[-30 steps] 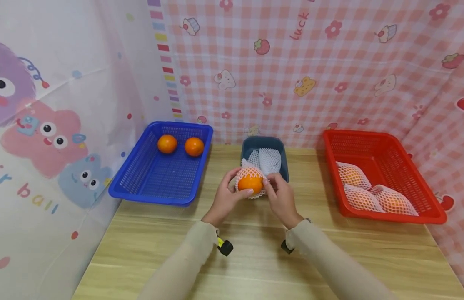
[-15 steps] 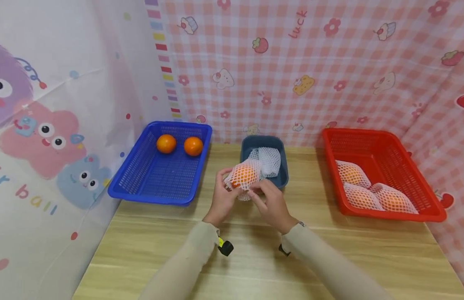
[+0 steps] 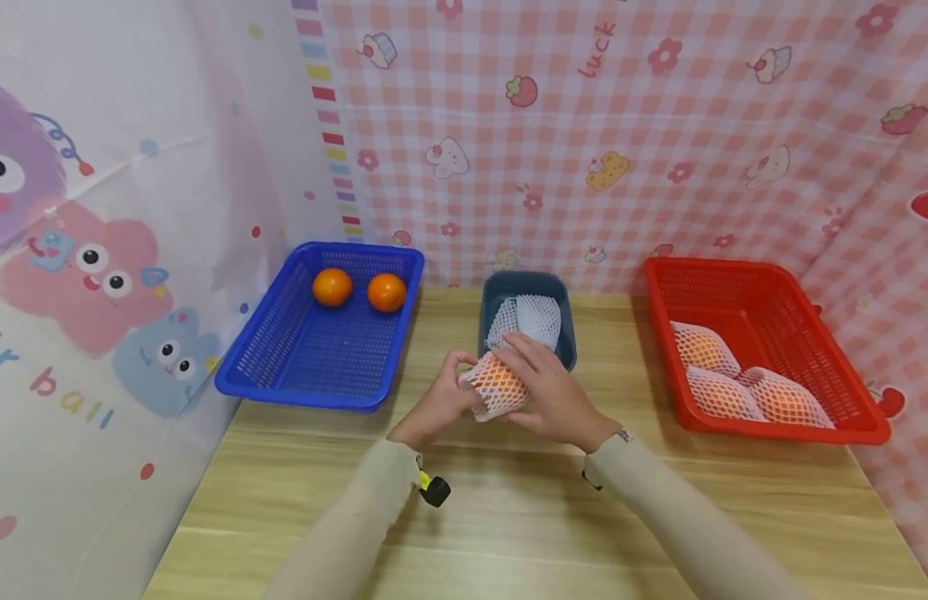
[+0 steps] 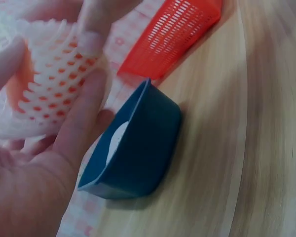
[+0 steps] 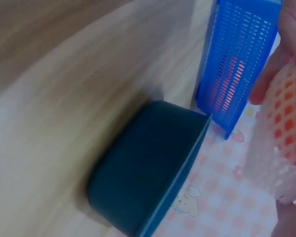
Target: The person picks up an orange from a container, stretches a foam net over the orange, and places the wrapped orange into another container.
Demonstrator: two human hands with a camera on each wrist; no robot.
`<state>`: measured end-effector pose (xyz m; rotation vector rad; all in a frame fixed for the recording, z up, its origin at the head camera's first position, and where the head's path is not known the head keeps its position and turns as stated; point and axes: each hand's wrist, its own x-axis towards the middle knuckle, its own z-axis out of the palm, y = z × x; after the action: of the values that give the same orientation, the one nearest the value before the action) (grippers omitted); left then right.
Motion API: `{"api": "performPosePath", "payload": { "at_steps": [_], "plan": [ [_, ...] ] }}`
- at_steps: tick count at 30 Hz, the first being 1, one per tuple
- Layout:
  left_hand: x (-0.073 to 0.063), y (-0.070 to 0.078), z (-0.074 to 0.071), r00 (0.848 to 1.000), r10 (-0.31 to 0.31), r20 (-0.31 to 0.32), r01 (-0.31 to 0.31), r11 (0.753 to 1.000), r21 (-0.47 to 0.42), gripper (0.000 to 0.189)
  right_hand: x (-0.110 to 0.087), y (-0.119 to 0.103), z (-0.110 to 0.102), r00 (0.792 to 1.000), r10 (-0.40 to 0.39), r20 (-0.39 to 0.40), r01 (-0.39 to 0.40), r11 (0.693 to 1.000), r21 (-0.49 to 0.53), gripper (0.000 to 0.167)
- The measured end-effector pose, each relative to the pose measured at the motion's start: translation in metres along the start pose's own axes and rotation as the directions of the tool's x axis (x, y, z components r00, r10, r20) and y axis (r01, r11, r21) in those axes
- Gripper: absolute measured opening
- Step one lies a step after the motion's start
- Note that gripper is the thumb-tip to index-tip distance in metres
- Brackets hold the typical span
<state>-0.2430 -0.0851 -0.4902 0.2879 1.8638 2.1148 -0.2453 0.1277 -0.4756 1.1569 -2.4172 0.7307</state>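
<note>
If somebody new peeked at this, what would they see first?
Probably the netted orange, held in the middle by the left hand and right hand. Then the bright red basket on the right, with three wrapped oranges, and the blue basket on the left, with two bare oranges.

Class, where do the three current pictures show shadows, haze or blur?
Head view: fairly crisp, soft shadows on the wooden table; left wrist view: pale haze softening the netted orange; right wrist view: dark shadow beside the teal bin, netting washed out.
</note>
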Motion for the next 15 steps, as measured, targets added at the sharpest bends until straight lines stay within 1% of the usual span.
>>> {"api": "performPosePath", "payload": {
  "at_steps": [3,4,6,10,12,15],
  "plan": [
    [-0.0021,-0.0004,0.0004,0.999,-0.019,0.030,0.019,1.000,0.007,0.060,-0.0022,-0.0008,0.0024,0.998,0.047,0.038,-0.049,0.997,0.057,0.100],
    [-0.0028,-0.0006,0.0005,0.999,-0.027,0.039,0.027,1.000,-0.011,0.061,-0.0031,-0.0012,0.0037,0.997,0.061,0.039,-0.064,0.995,0.079,0.100],
    [-0.0042,-0.0011,0.0005,0.998,-0.041,0.055,0.043,0.999,-0.026,0.064,-0.0042,-0.0022,0.0060,0.996,0.079,0.033,-0.083,0.989,0.121,0.099],
    [-0.0058,-0.0016,-0.0004,0.993,-0.064,0.094,0.070,0.995,-0.066,0.070,-0.0052,-0.0039,0.0094,0.995,0.098,-0.001,-0.096,0.977,0.193,0.099],
    [-0.0061,-0.0015,-0.0009,0.992,-0.063,0.111,0.073,0.993,-0.089,0.070,-0.0054,-0.0049,0.0099,0.993,0.121,-0.008,-0.116,0.966,0.230,0.100],
    [-0.0072,-0.0009,-0.0017,0.989,-0.050,0.139,0.068,0.989,-0.130,0.069,-0.0055,-0.0060,0.0094,0.987,0.161,0.002,-0.156,0.948,0.278,0.102]
  ]
}}
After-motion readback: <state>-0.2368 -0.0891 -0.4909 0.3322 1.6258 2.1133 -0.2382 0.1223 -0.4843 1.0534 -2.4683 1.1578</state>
